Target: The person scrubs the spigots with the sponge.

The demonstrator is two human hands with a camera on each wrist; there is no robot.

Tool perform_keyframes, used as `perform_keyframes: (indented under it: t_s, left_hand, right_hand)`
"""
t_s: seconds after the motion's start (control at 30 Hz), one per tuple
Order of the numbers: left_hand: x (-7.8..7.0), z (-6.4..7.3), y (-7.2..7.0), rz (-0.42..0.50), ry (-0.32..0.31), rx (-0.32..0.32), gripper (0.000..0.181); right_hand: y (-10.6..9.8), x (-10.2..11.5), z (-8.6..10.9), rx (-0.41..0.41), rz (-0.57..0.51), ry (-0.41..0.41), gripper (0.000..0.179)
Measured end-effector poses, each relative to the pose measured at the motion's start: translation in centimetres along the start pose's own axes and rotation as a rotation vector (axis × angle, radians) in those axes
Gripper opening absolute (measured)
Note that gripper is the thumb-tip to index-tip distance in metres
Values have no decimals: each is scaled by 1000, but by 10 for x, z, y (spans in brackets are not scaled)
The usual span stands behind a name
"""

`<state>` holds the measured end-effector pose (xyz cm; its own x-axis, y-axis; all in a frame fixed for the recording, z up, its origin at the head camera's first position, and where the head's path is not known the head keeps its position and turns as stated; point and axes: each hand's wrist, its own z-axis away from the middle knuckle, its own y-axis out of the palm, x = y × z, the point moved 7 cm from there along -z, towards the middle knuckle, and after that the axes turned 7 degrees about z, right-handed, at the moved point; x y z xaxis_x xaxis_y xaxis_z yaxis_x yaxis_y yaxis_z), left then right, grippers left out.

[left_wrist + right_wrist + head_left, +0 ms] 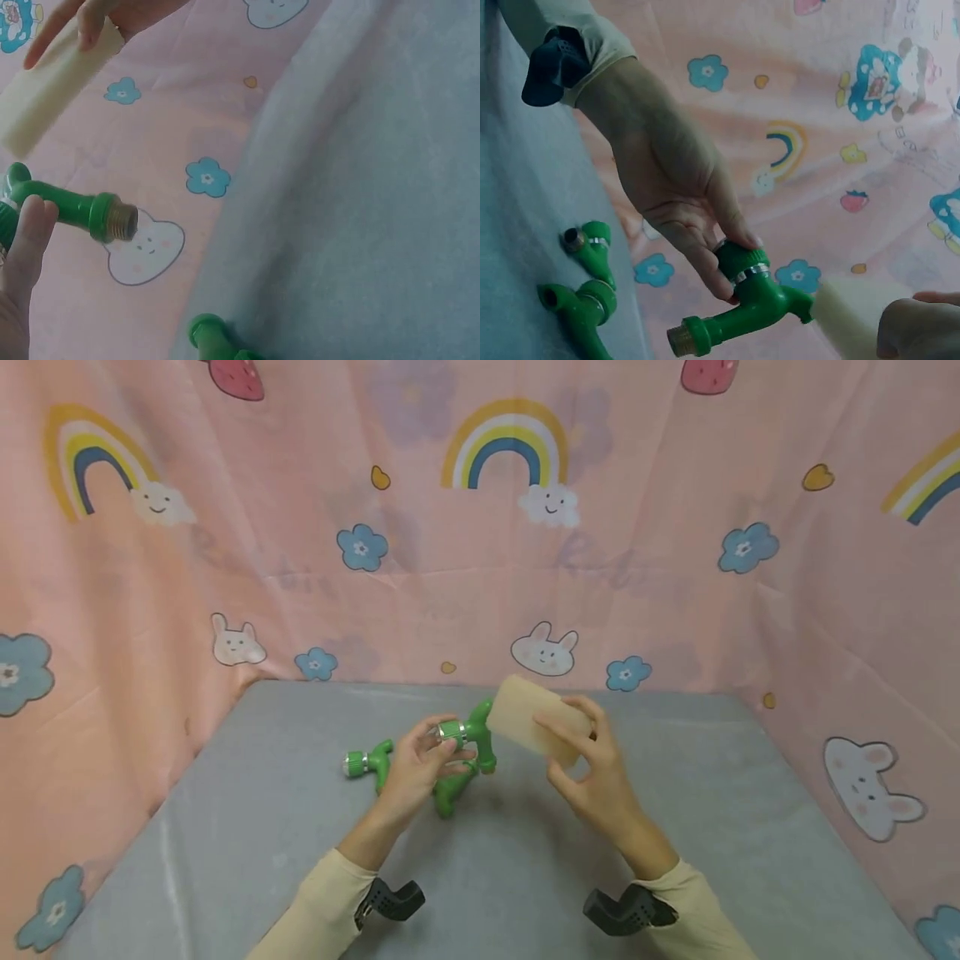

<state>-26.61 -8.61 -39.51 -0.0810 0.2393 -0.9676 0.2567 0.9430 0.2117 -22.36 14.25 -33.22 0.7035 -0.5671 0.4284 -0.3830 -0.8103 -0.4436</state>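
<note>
My left hand [415, 764] grips a green faucet [754, 304] by its ribbed knob, above the table. A threaded brass end shows on that faucet in both wrist views. In my right hand [597, 768] is a pale yellow sponge [528, 714], pinched between thumb and fingers. One end of the sponge is right at the faucet's spout in the head view. Two more green faucets lie on the table below: one faucet [360, 764] to the left of my left hand, the other faucet [450, 793] beneath it, partly hidden.
A grey cloth covers the table [225, 843]. Behind and at the sides hangs a pink curtain [450, 585] printed with rainbows, rabbits and flowers. A black wrist camera [397, 902] sits on the left sleeve, and another black camera [626, 912] on the right.
</note>
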Motion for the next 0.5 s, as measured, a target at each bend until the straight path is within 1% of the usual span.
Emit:
perform_keyframes:
  t_s: [0.07, 0.13, 0.2, 0.3, 0.37, 0.5]
  left_hand:
    - [0, -1, -2, -5, 9, -29, 39]
    - [-1, -1, -2, -18, 21, -39, 39]
    - [-3, 1, 0, -42, 48, -23, 40]
    - [-5, 4, 4, -90, 96, 10, 41]
    - [-6, 6, 5, -124, 124, 15, 43]
    - [-7, 6, 4, -203, 152, -26, 45]
  right_hand:
    - [-2, -1, -1, -9, -9, 18, 53]
    - [0, 0, -1, -2, -16, 41, 54]
    - [8, 3, 2, 65, -7, 53, 56]
    - [25, 7, 9, 180, 35, 60, 58]
    - [29, 3, 11, 211, 92, 97, 59]
    - [18, -16, 7, 148, 196, 227, 58]
